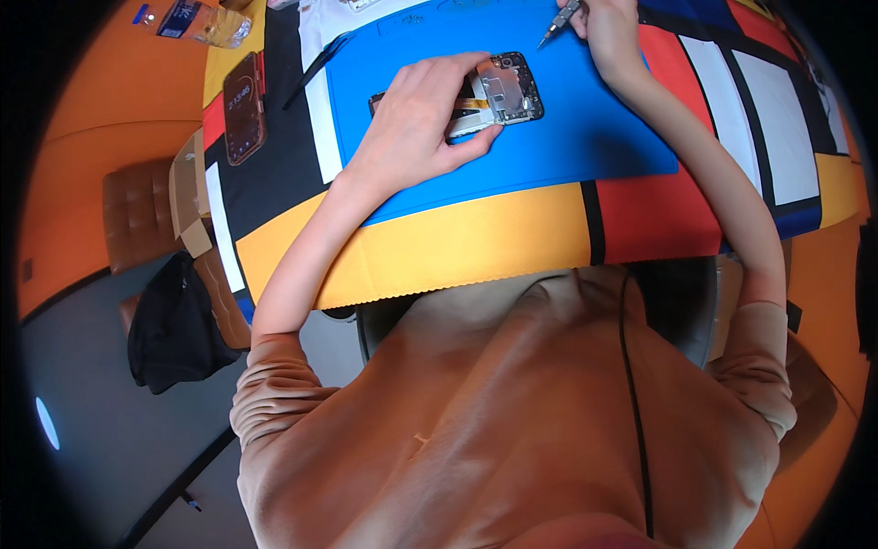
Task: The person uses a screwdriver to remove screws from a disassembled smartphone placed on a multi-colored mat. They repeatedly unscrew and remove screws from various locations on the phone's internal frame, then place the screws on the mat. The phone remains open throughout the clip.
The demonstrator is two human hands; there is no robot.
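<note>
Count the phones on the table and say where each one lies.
2. An opened phone with its back removed lies on the blue mat, under the left hand. An intact phone lies at the table's left edge. Others may be hidden beyond the frame.

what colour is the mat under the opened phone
Bright blue mat, seen clearly in the head view; the opened phone lies on it under the left hand.
</note>
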